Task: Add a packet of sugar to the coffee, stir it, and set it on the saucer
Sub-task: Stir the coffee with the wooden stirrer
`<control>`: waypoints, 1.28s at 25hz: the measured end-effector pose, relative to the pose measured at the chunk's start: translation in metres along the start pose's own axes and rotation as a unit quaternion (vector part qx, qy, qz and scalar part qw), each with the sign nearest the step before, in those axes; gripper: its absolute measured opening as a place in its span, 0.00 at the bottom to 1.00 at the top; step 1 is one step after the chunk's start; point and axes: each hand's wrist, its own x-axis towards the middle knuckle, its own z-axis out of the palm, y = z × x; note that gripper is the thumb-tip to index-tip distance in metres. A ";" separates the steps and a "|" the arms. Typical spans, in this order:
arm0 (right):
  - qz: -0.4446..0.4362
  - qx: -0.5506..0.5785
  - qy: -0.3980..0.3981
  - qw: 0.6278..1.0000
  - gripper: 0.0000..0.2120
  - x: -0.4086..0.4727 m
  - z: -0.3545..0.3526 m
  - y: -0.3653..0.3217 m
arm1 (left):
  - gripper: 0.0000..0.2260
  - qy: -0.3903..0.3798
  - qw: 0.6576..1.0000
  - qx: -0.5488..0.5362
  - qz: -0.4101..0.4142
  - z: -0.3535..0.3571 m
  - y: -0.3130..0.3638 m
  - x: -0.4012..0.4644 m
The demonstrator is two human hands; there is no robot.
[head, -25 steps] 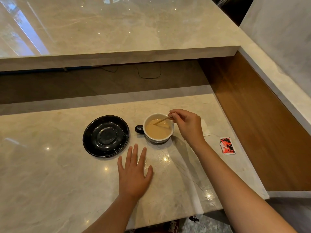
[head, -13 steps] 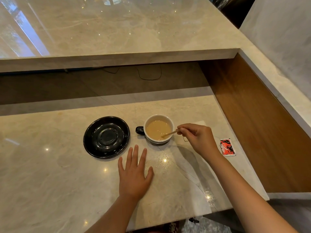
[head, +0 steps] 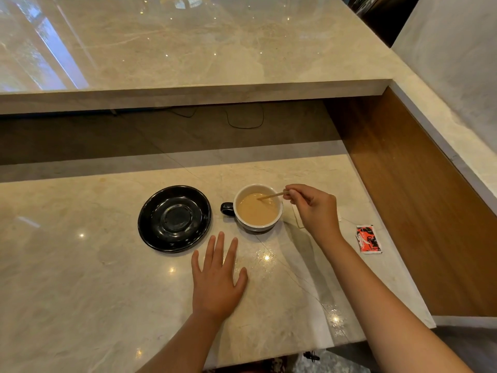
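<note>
A cup (head: 279,214) with a white inside, dark outside and dark handle on its left stands on the marble counter, full of light brown coffee (head: 256,210). My right hand (head: 314,208) is just right of the cup and pinches a thin wooden stir stick (head: 271,196) whose tip dips into the coffee. An empty black saucer (head: 174,218) lies left of the cup, apart from it. My left hand (head: 216,275) lies flat on the counter in front of the cup, fingers spread, holding nothing. A red sugar packet (head: 368,239) lies to the right.
A raised marble ledge (head: 188,92) runs across the back above a dark recess with a loose cable (head: 243,122). A wooden side wall (head: 419,200) closes the right. White paper shows partly under my right wrist. The counter's front edge (head: 269,359) is close to me.
My right hand has swung the stir stick around in the coffee, first toward the cup's near right side, then back up to its far right rim. My left hand stayed put.
</note>
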 end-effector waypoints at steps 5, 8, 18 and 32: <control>-0.058 -0.092 -0.050 0.993 0.07 -0.005 -0.026 0.002 | 0.29 0.005 1.000 0.000 0.003 0.000 0.000 0.000; -0.119 -0.143 -0.084 0.979 0.05 -0.012 -0.031 -0.004 | 0.29 0.005 1.000 -0.005 0.003 -0.001 0.001 0.000; -0.027 -0.006 -0.047 0.998 0.07 -0.031 0.009 -0.017 | 0.29 -0.010 1.000 -0.004 -0.003 -0.001 0.001 0.001; -0.125 -0.174 -0.093 0.972 0.05 -0.012 -0.026 -0.013 | 0.29 -0.010 1.000 -0.007 -0.003 -0.003 0.000 0.000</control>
